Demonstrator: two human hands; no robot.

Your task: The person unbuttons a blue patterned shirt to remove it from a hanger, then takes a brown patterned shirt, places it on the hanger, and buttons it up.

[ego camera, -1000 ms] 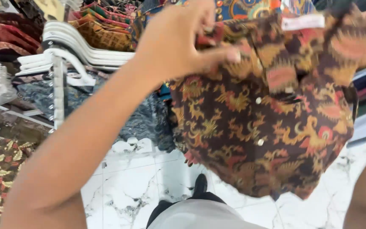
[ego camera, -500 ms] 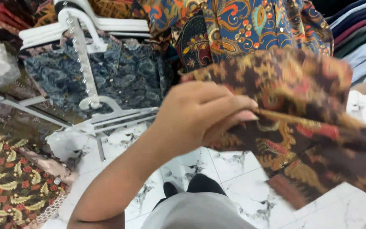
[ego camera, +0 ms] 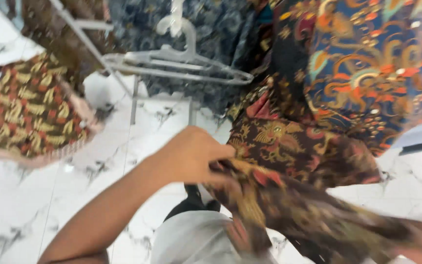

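Brown batik cloth (ego camera: 299,195) with gold and red motifs is bunched in the left hand (ego camera: 191,156), fingers clenched around one end. From that grip its long axis trails away to the right and downward, toward the lower right corner, where the frame is too blurred to tell what the right hand is doing. Beyond the hands sit white plastic hangers (ego camera: 181,61) and a blue patterned shirt (ego camera: 367,63); below is marble floor (ego camera: 35,195).

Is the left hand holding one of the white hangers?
No, the left hand grips the brown patterned shirt, while the white hangers hang apart on the rack.
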